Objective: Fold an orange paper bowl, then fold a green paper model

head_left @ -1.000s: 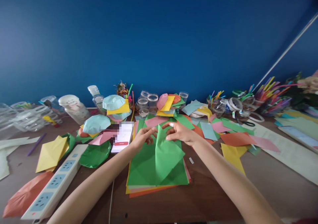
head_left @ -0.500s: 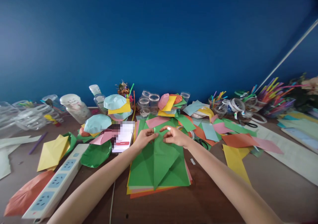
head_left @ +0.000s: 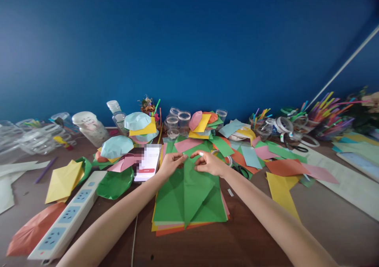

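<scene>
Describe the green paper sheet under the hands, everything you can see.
The green paper sheet is thin and matte, folded so that a long pointed flap runs down its middle, with creases meeting at the far end. It lies flat on a stack of coloured paper showing orange, yellow and pink edges. The left hand and right hand touch its far end.

Craft room, origami paper [head_left: 286,167] everywhere

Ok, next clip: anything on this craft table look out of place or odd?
Yes: the white-screened smartphone beside the green paper stack has a blocky pixelated patch at its edge, which looks like a blur added to the footage, not an object.
</scene>
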`<state>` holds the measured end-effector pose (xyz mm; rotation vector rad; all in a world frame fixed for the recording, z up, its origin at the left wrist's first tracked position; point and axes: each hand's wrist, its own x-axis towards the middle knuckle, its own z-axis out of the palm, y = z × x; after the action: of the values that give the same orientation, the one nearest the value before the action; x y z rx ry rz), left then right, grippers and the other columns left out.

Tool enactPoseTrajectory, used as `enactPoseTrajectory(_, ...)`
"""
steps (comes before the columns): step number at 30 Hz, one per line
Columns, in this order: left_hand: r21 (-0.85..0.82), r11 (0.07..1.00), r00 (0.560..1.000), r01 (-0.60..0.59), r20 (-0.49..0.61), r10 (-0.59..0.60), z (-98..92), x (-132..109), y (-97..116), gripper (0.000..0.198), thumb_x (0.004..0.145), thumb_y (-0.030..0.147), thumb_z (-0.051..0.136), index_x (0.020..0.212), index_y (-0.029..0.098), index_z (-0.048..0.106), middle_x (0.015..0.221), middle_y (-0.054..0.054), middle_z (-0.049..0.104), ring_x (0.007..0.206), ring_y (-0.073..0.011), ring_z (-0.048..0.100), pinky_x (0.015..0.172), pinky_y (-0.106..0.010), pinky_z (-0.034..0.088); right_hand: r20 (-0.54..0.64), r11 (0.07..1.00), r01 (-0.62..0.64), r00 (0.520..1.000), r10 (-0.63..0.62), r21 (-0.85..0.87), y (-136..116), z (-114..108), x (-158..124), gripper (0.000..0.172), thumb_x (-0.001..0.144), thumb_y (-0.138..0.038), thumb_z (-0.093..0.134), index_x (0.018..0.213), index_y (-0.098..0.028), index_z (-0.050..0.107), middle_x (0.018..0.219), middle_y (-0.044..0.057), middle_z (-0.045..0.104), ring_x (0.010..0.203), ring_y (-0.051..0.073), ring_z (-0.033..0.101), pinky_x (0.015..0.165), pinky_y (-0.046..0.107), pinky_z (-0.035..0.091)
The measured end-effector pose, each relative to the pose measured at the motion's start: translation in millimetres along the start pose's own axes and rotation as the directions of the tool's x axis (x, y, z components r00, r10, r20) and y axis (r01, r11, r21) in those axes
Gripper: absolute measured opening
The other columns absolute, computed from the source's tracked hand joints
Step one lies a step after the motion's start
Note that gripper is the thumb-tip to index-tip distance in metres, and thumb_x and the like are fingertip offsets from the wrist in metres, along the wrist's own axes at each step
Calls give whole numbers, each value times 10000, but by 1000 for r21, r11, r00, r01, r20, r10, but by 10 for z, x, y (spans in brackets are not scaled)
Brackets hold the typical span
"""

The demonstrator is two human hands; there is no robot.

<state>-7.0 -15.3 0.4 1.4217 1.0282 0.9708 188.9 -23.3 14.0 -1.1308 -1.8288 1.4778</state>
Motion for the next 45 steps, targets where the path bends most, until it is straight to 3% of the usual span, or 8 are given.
enactPoseTrajectory(13, -26, 1000, 1000, 13, -18, -14, -21, 18, -50, 413, 677, 521, 636, 781, 122, 658, 599, 25, 523, 528, -81, 479, 503, -188, 401, 20, 1000, -7, 1000, 8, -18, -31, 1, -12, 454, 655, -167, 640, 1089, -192, 508, 661, -41, 560, 533, 82, 484, 502, 190, 345)
enactPoseTrajectory(45, 14, 1000, 1000, 4, -29, -4, -37, 18, -81, 430, 682, 531, 626, 799, 123, 693, 616, 3, 556, 546, -91, 483, 500, -186, 415, 40, 1000, -12, 999, 12, -2, -34, 7, -20, 437, 655, -178, 646, 1076, -191, 527, 660, -38, 567, 523, 82, 481, 510, 195, 343)
